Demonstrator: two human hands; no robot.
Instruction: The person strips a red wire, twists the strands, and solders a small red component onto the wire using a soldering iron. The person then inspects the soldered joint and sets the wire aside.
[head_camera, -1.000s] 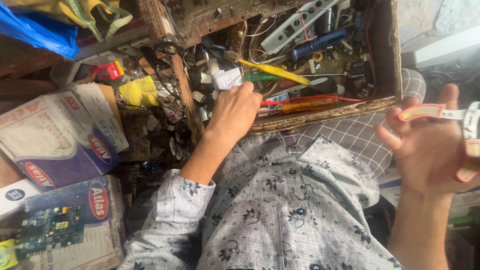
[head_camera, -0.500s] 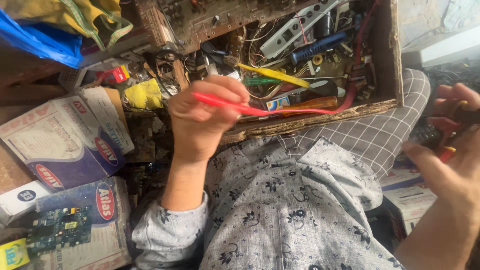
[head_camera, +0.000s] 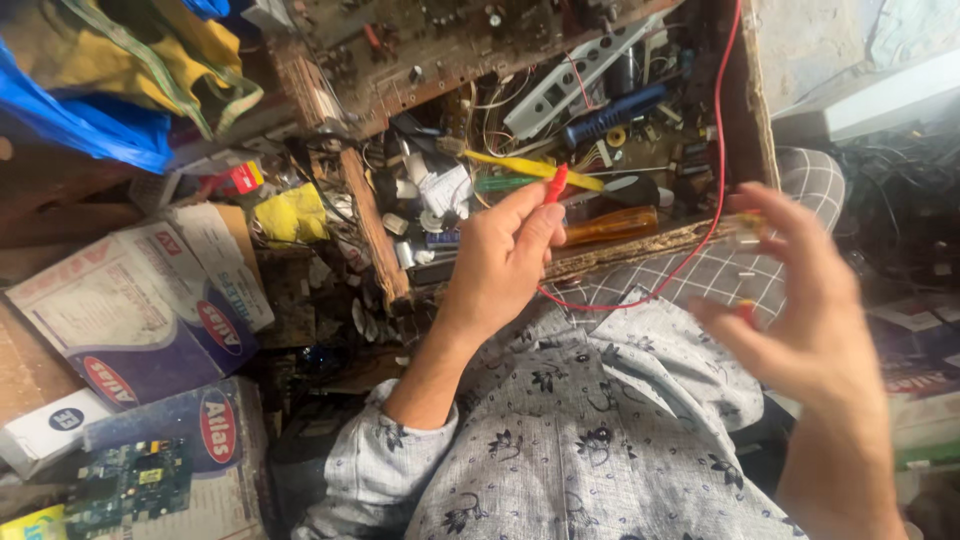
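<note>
A slim red probe (head_camera: 555, 184), plastic and tapered, is pinched between the thumb and forefinger of the left hand (head_camera: 497, 262), with the other fingers curled in beneath it. From the probe a thin red wire (head_camera: 700, 245) is seen running down over the patterned grey shirt (head_camera: 560, 440) and looping back up along the right wall of a worn wooden box (head_camera: 372, 232), whose edges are chipped and rough. The probe is held just above the front rim of that box, over its contents.

Inside the box a tangle of parts is packed: one amber, translucent screwdriver handle (head_camera: 612, 226) lying along the front wall, one yellow strip (head_camera: 530, 170), one dark blue cylindrical handle (head_camera: 612, 113) and one perforated grey metal bar (head_camera: 590, 72).

The right hand (head_camera: 800, 310) is blurred; its fingers are half spread and a small yellowish object (head_camera: 748, 225) is gripped at the fingertips, though its kind cannot be told.

To the left, two printed cardboard cartons (head_camera: 130, 320) are stacked, and one green circuit board (head_camera: 130, 482) is laid upon the lower one.
</note>
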